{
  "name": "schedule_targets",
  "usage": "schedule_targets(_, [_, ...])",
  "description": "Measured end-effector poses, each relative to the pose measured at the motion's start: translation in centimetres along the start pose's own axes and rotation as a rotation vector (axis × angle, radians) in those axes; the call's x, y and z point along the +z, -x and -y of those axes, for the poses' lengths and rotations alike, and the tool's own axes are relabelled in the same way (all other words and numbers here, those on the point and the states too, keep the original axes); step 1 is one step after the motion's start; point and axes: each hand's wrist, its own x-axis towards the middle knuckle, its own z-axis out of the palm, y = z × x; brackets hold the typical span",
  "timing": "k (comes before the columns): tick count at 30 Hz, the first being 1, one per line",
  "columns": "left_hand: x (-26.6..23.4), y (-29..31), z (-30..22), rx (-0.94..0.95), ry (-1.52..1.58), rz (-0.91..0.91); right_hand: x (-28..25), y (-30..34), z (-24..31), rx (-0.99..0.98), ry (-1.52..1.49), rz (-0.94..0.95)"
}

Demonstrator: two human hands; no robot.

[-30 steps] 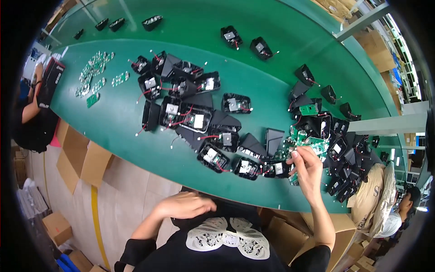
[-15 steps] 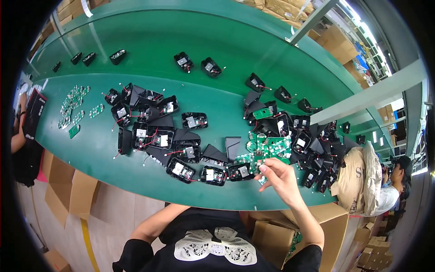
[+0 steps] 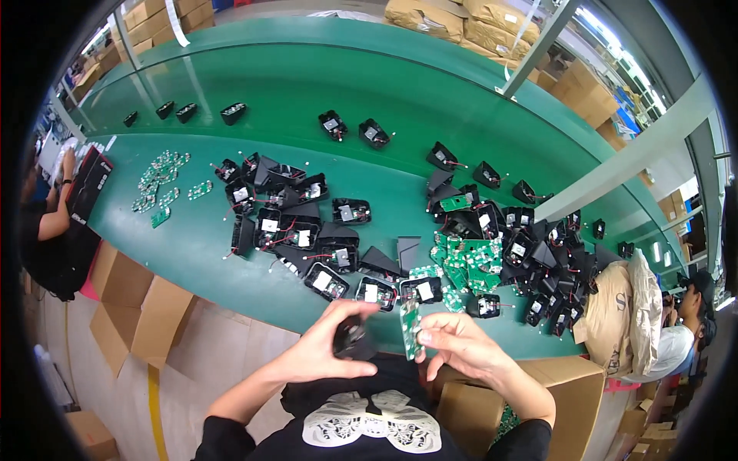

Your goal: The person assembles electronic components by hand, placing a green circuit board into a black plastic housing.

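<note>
Holding one green circuit board (image 3: 411, 329) upright between thumb and fingertips, the right hand (image 3: 455, 346) sits at the near edge of the green tabletop (image 3: 384, 92), just in front of the person's chest. The left hand (image 3: 330, 347) is wrapped around one small black housing (image 3: 352, 339), which touches the board's left side or lies just beside it; I cannot tell which.

On the tabletop, a pile of black housings (image 3: 296, 223) with white labels and red wires lies left of centre, too tangled to count exactly, roughly fifteen. A larger heap of black housings (image 3: 538, 261) spreads to the right, mixed with a cluster of green boards (image 3: 465, 265), about ten of them. Two single housings (image 3: 354, 129) lie far across the belt, and four more (image 3: 181, 113) sit in a row at the far left. A scatter of small green boards (image 3: 161, 184) lies at the left end.

The surface is a long green conveyor-style bench. Brown cartons (image 3: 127, 296) stand on the floor below its near edge, and more cartons (image 3: 453, 23) are stacked beyond it. Another person (image 3: 46, 223) sits at the left end, and another (image 3: 680, 330) at the right beside a tan sack (image 3: 615, 307).
</note>
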Motion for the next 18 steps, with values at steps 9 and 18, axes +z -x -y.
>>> schedule_targets(9, [2.4,-2.6,-0.1,0.159,0.435,-0.087,1.2,0.6,-1.1,-0.138,0.071,-0.207])
schedule_targets(18, [3.2,-2.9,0.3,-0.131,0.447,-0.147,-0.3,1.4,-0.8,-0.330,0.279,-0.259])
